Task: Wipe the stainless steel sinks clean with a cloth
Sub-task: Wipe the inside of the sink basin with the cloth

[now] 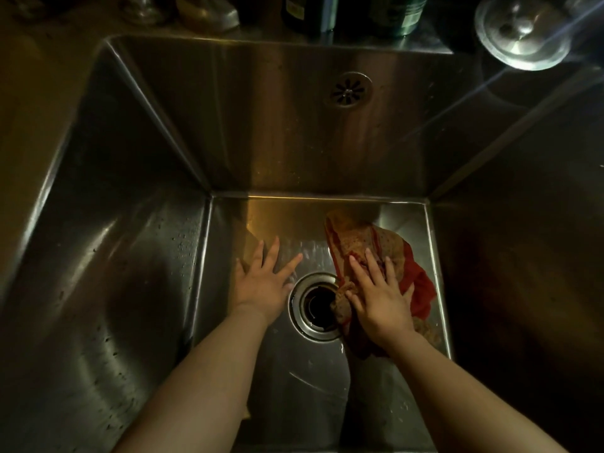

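I look down into a deep stainless steel sink (137,256) in dim light. A red and tan patterned cloth (359,240) lies spread on the sink floor to the right of the round drain (315,305). My right hand (380,295) presses flat on the cloth, fingers spread, its thumb side near the drain rim. My left hand (264,279) lies flat and open on the bare wet steel just left of the drain, holding nothing. Part of the cloth is hidden under my right hand and wrist.
An overflow grille (349,89) sits high on the back wall. Behind the sink stand dark bottles (309,11) and a green can (397,14). A shiny steel lid (523,31) rests at the back right. Water drops dot the left wall.
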### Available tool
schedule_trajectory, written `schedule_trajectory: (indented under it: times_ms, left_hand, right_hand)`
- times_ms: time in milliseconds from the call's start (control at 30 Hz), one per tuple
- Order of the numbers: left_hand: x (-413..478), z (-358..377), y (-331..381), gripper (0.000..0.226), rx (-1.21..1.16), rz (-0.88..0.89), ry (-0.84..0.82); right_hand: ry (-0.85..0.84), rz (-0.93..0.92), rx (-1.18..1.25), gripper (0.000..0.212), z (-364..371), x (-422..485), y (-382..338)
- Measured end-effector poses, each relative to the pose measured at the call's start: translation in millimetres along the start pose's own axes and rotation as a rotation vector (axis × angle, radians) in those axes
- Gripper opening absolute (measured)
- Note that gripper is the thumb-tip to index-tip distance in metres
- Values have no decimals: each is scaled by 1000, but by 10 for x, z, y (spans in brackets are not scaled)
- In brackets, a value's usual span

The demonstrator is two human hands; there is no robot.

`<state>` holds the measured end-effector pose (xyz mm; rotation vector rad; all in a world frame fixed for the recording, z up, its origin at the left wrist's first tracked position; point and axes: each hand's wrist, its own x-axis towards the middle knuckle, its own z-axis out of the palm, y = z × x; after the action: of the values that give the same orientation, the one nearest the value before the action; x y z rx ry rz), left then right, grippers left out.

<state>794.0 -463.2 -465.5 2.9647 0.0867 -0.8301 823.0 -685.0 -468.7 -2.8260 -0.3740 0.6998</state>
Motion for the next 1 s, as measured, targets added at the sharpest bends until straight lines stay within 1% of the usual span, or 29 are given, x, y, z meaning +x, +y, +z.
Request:
schedule_trajectory:
  times_ms: [100, 233, 367, 433, 533, 733, 833, 900, 933, 1000]
  left_hand:
    - [28, 13, -55, 58, 21, 20, -2]
    - [34, 28, -107, 59, 9, 40, 1]
    - [33, -20, -165, 64, 22, 42, -22]
    - [23, -54, -201, 66, 32, 24, -37]
    - [17, -122, -230, 65, -29, -43, -49]
    - [-18, -215, -228, 62, -43, -41, -65]
    - [-49, -200, -255, 62, -60, -43, -69]
    - [-51, -183, -239, 61, -102, -57, -60]
    - [-49, -173, -210, 60, -135, -70, -47]
    - [-46, -154, -109, 59, -200, -78, 28]
  right_hand:
    - [54, 40, 49, 58, 16, 93, -58]
    - [83, 81, 107, 56, -9, 341, -194]
    - [112, 87, 130, 54, -40, 510, -298]
    - [121, 75, 122, 54, -29, 486, -324]
    - [104, 61, 132, 56, -28, 428, -412]
    - [30, -81, 185, 54, 72, 358, -707]
    - [29, -154, 237, 61, 54, 346, -708]
    - [93, -191, 245, 64, -16, 312, -622]
    - [146, -174, 234, 62, -62, 296, -553]
    - [231, -62, 191, 57, -157, 275, -374]
